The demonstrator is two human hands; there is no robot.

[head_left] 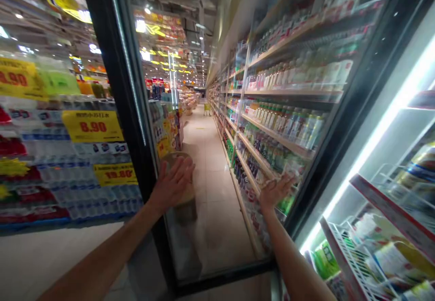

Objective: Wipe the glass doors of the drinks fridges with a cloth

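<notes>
Supermarket aisle with pale tiled floor (207,156), bottled water packs (68,178) stacked left. Near, a black-framed glass door (117,88) stands across the aisle. Left hand (173,183) and right hand (274,191) press flat on the smooth pane, fingers unclenched, grasping nothing. White wire racks (353,255) sit right.

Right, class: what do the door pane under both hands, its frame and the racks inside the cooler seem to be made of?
Door pane: clear, glossy glass; the aisle shows straight through it, with the left hand and right hand against it. Frame: smooth black, painted metal or plastic, unclear which. Racks: white coated wire, seemingly, in thin grid rods.
</notes>
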